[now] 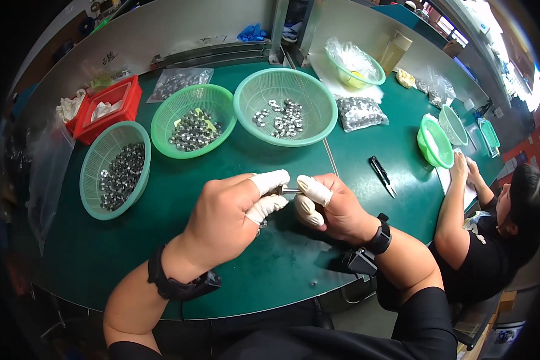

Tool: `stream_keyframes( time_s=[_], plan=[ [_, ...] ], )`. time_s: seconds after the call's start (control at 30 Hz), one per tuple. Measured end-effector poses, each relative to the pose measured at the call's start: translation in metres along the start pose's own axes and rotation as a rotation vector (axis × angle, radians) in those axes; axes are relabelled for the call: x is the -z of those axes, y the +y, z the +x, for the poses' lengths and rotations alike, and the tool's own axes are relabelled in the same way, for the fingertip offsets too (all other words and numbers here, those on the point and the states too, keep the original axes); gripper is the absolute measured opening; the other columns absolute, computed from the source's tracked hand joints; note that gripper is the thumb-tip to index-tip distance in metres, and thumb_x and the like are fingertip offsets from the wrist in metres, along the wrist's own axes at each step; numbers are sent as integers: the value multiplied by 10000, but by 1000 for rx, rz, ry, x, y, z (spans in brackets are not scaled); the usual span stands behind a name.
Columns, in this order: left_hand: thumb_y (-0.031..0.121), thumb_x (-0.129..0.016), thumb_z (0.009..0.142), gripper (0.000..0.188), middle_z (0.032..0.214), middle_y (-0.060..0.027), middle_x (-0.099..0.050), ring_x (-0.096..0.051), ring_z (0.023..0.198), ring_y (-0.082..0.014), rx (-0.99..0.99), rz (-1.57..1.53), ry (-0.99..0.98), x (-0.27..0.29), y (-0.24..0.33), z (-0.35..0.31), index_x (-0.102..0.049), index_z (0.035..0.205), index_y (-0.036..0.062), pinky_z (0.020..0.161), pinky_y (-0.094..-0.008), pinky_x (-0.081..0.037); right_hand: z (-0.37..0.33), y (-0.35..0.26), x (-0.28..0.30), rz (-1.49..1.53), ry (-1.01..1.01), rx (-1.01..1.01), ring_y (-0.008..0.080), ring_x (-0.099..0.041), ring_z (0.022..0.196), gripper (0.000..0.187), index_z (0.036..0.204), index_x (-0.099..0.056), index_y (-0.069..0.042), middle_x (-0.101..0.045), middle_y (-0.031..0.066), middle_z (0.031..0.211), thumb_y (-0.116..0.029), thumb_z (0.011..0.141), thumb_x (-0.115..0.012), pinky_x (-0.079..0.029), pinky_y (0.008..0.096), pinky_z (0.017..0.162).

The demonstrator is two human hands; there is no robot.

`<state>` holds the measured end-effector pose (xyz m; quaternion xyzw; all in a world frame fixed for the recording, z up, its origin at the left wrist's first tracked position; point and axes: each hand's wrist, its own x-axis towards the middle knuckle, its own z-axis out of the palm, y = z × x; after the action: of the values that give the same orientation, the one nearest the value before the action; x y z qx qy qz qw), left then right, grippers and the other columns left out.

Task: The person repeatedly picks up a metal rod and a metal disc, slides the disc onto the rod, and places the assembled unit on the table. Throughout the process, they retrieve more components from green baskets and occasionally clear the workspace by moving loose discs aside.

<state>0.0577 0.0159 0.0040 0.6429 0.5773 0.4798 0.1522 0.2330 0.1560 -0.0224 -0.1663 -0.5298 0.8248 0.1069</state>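
White finger cots cover the thumb and fingertips of both my hands. My left hand pinches a small metal part, mostly hidden between thumb and forefinger. A thin, shiny metal rod runs from that part to my right hand, whose thumb and fingers close on its other end. Whether the rod sits inside the part or only touches it, I cannot tell. Below my left fingertips, a small metal piece shows on the green table, partly covered by the hand.
Beyond my hands stand a left green basket, a middle basket and a larger basket, all holding small metal parts. Black-handled pliers lie to the right, near a bag of parts. A co-worker sits at the right.
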Motion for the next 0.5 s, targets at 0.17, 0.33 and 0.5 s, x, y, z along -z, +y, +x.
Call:
stream_keyframes(
  time_s=[0.17, 0.33, 0.5],
  plan=[
    [3, -745, 809, 310, 850, -154, -678, -652, 729, -321, -283, 241, -18, 8, -5, 4, -676, 1108, -41, 635, -376, -523, 0, 1, 5, 33, -123, -38, 101, -364, 432, 500, 658, -530, -62, -468, 16, 525, -290, 1096, -452, -310, 272, 471],
    [-13, -718, 724, 183, 830, -154, -624, -629, 723, -314, -377, 356, 24, 1, -7, -1, -657, 893, -50, 595, -395, -524, 0, 5, 7, 48, -181, -2, 84, -388, 432, 477, 684, -548, -74, -483, 8, 553, -332, 1083, -504, -291, 252, 425],
    [-32, -699, 772, 273, 835, -169, -658, -642, 736, -372, -211, 274, 21, -5, -11, -7, -665, 1043, -38, 641, -428, -516, -4, 5, 2, -140, -48, 53, 95, -418, 469, 448, 714, -568, -43, -528, 20, 575, -290, 1081, -496, -326, 262, 483]
  ],
)
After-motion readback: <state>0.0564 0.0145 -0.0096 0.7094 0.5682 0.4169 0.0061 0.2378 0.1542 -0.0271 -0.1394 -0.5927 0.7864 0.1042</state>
